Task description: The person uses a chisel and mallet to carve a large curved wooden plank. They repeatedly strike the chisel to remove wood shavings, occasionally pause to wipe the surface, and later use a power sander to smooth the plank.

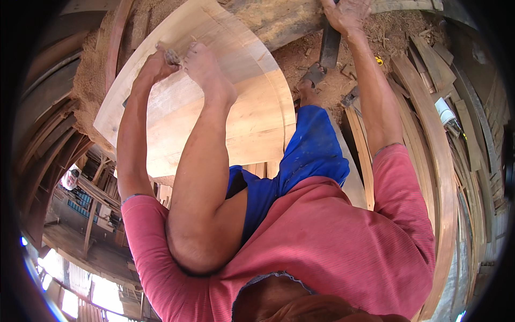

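A pale, curved wooden panel [225, 123] lies in front of me, with joined boards and a rounded edge. My left hand [154, 65] is closed beside my bare foot [201, 64], which is planted on the panel. A small greyish object [171, 57] shows at its fingers; its kind is unclear. Stretched to the far right, my right hand [348, 15] is at the top of a dark flat bar [330, 47]. The picture's top edge cuts off its fingertips, so its grip is hidden.
A thick rough log [273, 21] lies beyond the panel. My other foot, in a sandal [314, 74], stands on sawdust-covered ground. Long planks [424, 139] are stacked on the right, near a small yellow item [379, 60] and a white container [445, 111]. More timber [48, 139] is on the left.
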A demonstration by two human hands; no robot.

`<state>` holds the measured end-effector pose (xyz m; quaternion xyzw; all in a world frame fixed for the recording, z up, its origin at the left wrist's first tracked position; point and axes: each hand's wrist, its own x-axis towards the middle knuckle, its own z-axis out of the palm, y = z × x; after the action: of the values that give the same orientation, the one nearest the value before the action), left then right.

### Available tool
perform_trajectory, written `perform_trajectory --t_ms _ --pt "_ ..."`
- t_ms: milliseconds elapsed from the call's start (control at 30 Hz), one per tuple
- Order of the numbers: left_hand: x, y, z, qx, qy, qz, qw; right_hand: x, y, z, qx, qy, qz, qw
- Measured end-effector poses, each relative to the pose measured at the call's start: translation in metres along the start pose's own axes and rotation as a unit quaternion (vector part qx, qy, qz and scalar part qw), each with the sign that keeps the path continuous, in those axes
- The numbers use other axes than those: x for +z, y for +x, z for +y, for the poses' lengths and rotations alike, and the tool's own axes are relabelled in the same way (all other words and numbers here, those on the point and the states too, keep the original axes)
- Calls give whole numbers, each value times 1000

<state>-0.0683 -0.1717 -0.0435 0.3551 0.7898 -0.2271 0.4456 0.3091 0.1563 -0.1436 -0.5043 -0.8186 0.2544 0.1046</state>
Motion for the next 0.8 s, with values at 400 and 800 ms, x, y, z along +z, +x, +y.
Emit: perform_trajectory --t_ms 400,800 --pt "2 -4 4 -19 -40 1 999 -2 -2 -7 19 -5 24 1000" --pt "51 -35 -20 -15 -103 201 974 -47 -84 0 91 91 71 989"
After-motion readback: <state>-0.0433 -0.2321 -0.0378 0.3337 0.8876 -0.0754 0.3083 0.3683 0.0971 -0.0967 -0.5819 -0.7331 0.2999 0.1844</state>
